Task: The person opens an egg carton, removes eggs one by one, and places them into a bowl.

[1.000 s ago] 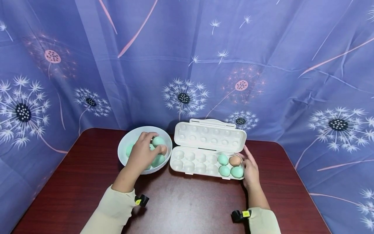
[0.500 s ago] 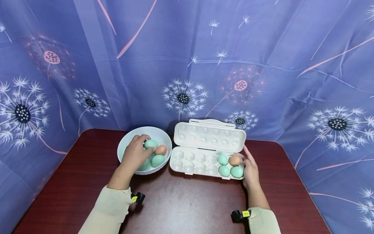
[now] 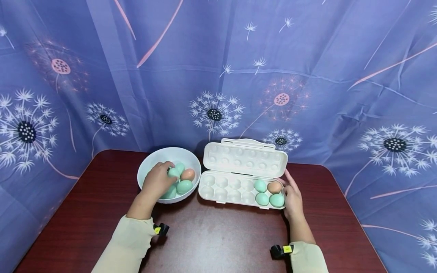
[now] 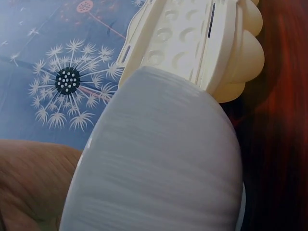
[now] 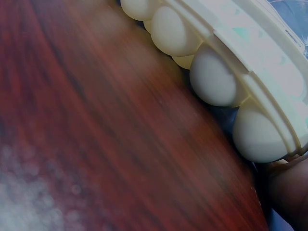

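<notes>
My left hand (image 3: 157,179) reaches into a white bowl (image 3: 145,161) and grips a pale green egg (image 3: 173,173) between thumb and fingers. Around it lie more green eggs (image 3: 184,186) and a brown egg (image 3: 188,174). My right hand (image 3: 293,197) holds the right end of an open white egg carton (image 3: 232,184). The carton's right-end cups carry three green eggs (image 3: 260,185) and one brown egg (image 3: 274,187). In the left wrist view the outer wall of the bowl hides the held egg and most of the left hand.
A dark red wooden table (image 3: 218,235) bears the bowl and carton, which stand side by side near its back edge. The carton's lid (image 3: 246,161) leans back towards a blue dandelion-print curtain (image 3: 211,57) behind the table.
My left hand has moved left within the bowl, from the brown egg's side, then slightly lower, and now has a green egg in its grip. My right hand and the carton stay put.
</notes>
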`<state>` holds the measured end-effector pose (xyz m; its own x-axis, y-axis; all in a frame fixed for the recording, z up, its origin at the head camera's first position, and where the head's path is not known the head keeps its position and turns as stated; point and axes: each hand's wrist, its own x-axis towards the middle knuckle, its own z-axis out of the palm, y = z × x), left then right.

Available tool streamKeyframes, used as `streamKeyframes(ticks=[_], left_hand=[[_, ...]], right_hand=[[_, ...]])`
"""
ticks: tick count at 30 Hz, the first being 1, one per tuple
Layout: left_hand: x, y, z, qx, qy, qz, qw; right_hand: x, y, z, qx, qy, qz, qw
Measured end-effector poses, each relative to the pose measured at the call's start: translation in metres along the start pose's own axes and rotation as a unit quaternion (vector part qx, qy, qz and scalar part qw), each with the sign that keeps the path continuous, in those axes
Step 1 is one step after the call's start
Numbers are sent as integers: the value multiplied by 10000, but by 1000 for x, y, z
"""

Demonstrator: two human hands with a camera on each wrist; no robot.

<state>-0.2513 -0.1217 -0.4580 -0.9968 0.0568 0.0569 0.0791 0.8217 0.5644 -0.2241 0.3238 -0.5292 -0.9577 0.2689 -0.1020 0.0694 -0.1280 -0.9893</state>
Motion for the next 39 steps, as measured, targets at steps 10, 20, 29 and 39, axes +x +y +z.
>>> streamKeyframes(ticks=[10,20,29,39], left_hand=[[2,-3,3,60,-336,-3,9994],[3,-5,7,192,-467,-46,9987],[3,-6,11,301,-262,56,9992],[0,-5,9,502,-102,-135,9986]], right_hand=[[8,12,-5,-150,104,-117,9998],[7,11,-4,-160,86,-104,9998],[8,10,-4,-195,45,-135,9997],[-1,-3,1,7,-81,21,10000]])
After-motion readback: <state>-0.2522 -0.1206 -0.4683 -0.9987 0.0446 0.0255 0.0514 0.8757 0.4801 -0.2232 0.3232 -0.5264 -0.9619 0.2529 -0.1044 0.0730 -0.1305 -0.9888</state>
